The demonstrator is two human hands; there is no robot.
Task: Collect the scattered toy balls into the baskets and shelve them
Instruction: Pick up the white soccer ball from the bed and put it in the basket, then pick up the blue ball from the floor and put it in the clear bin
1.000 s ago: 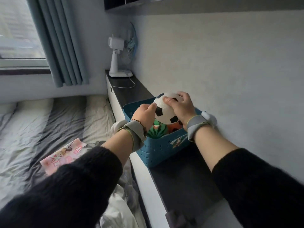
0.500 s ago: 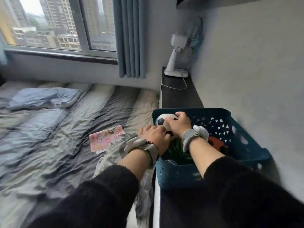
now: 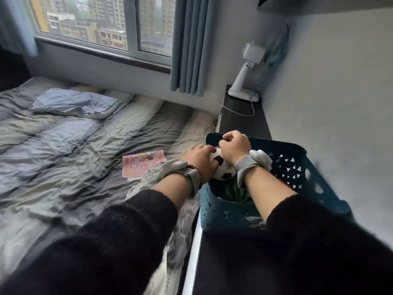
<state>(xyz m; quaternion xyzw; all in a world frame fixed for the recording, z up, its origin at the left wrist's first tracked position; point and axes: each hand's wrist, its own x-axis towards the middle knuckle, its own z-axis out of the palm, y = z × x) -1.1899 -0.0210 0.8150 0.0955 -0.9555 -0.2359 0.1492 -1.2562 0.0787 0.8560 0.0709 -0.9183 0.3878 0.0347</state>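
Window (image 3: 102, 24) spanning far wall, showing high-rise blocks; flat grey daylight coming in. Blue-grey curtain (image 3: 189, 45) hanging bunched at window's right edge. Bed (image 3: 63, 150) filling left side, carrying crumpled grey striped bedding. Pale blue pillow (image 3: 74, 103) lying near window end. Pink cartoon-print paper (image 3: 142, 163) lying on bedding toward right side. Dark ledge (image 3: 244, 124) running along right wall (image 3: 331, 92), right beside bed. White desk fan (image 3: 253, 54) standing at ledge's far end. Dark overhead unit (image 3: 319, 3) jutting out at top right.
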